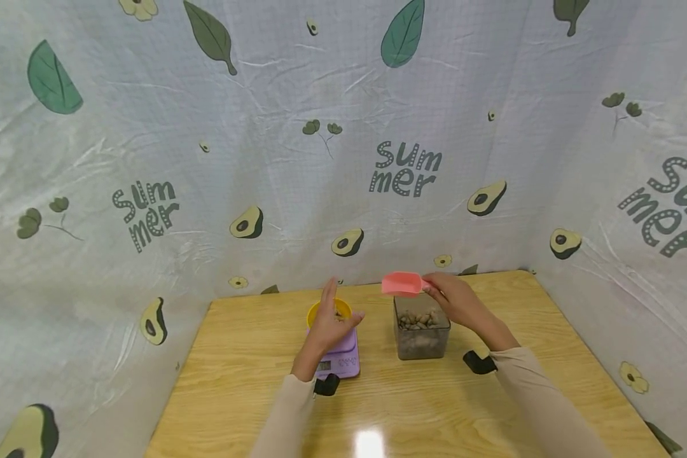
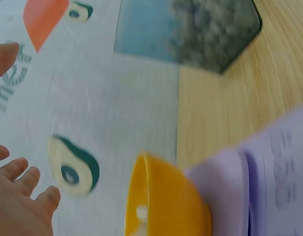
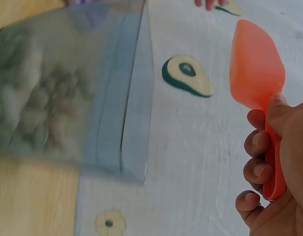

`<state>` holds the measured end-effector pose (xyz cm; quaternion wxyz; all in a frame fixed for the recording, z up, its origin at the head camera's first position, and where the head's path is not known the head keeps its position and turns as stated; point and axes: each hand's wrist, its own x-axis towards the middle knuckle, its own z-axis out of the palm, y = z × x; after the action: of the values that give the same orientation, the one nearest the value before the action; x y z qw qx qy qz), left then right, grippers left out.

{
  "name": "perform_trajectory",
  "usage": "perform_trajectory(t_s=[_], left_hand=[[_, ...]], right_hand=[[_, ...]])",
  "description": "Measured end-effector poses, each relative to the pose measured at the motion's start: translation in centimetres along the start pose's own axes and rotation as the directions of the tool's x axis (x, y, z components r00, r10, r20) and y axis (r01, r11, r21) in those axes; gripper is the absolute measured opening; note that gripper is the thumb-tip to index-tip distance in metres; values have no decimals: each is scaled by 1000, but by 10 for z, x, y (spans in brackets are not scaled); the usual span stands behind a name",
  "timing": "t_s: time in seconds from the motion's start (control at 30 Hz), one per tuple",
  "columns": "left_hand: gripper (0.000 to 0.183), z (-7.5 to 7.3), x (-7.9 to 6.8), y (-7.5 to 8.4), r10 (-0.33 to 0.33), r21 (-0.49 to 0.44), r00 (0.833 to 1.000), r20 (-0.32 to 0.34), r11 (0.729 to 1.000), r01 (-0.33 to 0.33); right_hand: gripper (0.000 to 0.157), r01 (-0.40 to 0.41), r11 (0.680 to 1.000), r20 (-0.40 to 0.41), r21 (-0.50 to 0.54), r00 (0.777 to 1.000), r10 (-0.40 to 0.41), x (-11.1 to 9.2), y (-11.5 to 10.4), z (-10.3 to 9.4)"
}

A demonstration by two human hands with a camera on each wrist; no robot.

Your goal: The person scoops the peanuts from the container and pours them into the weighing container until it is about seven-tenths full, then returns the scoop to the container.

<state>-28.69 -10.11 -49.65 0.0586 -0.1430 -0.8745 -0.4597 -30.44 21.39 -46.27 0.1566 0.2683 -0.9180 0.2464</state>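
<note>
Printed wall sheet (image 1: 298,184): "summer" at left, at far centre and, cropped, at right. Purple kitchen scale (image 1: 347,365): display (image 1: 324,366) and markings illegible.

Yellow bowl (image 1: 345,307) partly behind the left hand (image 1: 327,327), digits (image 1: 324,366) on the purple scale (image 1: 346,365) illegibly small

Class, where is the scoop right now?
In the head view, the scoop is right of centre, in the right hand, just above the far edge of the bin.
</note>
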Motion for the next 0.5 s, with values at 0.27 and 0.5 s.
perform_trajectory(t_s=[0.27, 0.5], left_hand=[[99, 32, 10, 21, 40, -79, 993, 115, 996, -31], [103, 60, 19, 22, 23, -55, 975, 222, 998, -11]], right_hand=[[24, 5, 997, 0, -79, 1000, -5, -20, 18, -24], [27, 37, 988, 31, -153, 999, -32, -28, 29, -39]])
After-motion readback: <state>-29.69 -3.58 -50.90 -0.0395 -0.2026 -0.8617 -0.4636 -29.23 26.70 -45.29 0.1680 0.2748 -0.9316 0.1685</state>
